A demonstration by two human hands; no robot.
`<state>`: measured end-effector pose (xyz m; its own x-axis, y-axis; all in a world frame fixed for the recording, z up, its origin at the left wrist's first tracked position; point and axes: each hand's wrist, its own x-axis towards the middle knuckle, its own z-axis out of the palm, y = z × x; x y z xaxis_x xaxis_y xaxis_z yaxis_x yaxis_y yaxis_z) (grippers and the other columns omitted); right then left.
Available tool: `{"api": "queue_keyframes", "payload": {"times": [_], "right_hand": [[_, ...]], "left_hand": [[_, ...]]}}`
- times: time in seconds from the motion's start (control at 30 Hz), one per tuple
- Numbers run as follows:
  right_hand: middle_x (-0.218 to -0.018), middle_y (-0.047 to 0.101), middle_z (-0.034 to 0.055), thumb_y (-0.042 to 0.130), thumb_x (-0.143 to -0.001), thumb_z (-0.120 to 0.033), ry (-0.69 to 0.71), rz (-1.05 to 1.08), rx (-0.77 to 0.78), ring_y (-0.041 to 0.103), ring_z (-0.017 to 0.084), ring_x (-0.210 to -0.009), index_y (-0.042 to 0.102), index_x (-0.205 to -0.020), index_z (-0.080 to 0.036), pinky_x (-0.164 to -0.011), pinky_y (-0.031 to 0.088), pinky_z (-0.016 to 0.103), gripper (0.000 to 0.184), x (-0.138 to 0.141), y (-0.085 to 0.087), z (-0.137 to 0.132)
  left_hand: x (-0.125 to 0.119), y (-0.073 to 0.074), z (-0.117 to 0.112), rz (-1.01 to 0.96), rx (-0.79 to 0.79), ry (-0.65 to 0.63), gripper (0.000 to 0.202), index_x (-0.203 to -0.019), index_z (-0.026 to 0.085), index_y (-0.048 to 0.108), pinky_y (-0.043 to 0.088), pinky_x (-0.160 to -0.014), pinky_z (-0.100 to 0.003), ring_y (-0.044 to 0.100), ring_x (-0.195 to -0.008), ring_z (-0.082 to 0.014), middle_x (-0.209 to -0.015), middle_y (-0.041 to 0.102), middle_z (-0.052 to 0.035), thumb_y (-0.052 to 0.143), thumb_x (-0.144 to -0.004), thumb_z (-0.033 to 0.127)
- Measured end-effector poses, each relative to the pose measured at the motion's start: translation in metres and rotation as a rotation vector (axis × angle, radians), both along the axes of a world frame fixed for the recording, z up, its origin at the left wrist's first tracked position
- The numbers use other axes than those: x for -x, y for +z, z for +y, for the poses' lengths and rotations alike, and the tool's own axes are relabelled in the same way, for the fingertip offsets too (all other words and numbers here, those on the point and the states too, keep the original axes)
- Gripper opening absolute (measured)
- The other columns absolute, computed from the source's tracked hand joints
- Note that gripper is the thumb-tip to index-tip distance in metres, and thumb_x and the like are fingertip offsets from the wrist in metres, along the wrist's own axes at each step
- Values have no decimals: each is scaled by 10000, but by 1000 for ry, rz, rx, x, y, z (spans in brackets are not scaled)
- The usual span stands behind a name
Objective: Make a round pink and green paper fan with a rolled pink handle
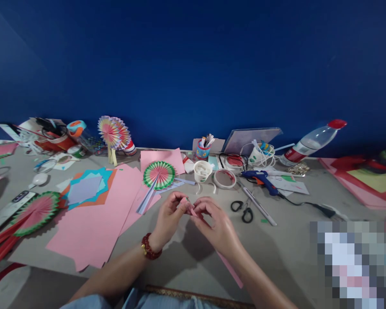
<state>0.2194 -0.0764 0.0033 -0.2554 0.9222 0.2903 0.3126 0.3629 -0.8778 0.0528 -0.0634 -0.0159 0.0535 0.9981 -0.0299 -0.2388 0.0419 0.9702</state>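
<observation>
- Left hand angles inward over the counter, grip pinching pink paper.
- Right hand faces it, fingers bent, grip pinched on the same paper.

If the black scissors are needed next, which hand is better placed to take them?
Probably the right hand: the scissors lie nearer to it, on its side. The left hand is farther away, and both hold pink paper.
</observation>
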Motion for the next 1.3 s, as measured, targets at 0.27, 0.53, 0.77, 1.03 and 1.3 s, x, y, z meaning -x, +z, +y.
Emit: {"api": "queue_keyframes", "payload": {"times": [0.27,0.53,0.77,1.03,1.3], "right_hand": [[-971,628,45,685,-827,-189,-48,-168,-9,612,211,-920,565,-899,-220,-811,460,307,143,-10,4,-7],[-765,629,-1,671,-862,-238,-66,-386,38,590,197,-741,577,-841,-226,-669,406,283,96,-12,3,-13],[-784,626,7,568,-927,-267,-3,-249,122,581,168,-735,543,-767,-220,-594,395,235,168,-12,6,-9],[-752,575,-14,525,-936,-280,24,-148,220,524,135,-671,523,-766,-212,-551,347,219,184,-15,3,-6],[-761,565,-15,517,-938,-250,50,-194,168,514,137,-675,513,-753,-212,-587,350,238,190,-19,1,1]], "left_hand": [[4,-5,3,-37,8,35,266,-919,184,572,531,-674,-252,624,-663,-111,-730,628,30,689,-874,419],[5,-4,4,-16,-6,48,258,-911,175,574,550,-671,-263,617,-668,-111,-752,623,23,691,-873,402],[7,-7,5,45,-28,39,246,-935,170,570,566,-684,-290,657,-682,-140,-757,650,7,684,-878,381],[7,-10,6,53,-39,44,250,-928,175,577,562,-678,-288,656,-672,-138,-755,647,10,673,-886,402],[7,-4,4,29,-38,30,256,-914,172,578,572,-679,-285,629,-682,-124,-775,615,10,667,-894,411]]}}
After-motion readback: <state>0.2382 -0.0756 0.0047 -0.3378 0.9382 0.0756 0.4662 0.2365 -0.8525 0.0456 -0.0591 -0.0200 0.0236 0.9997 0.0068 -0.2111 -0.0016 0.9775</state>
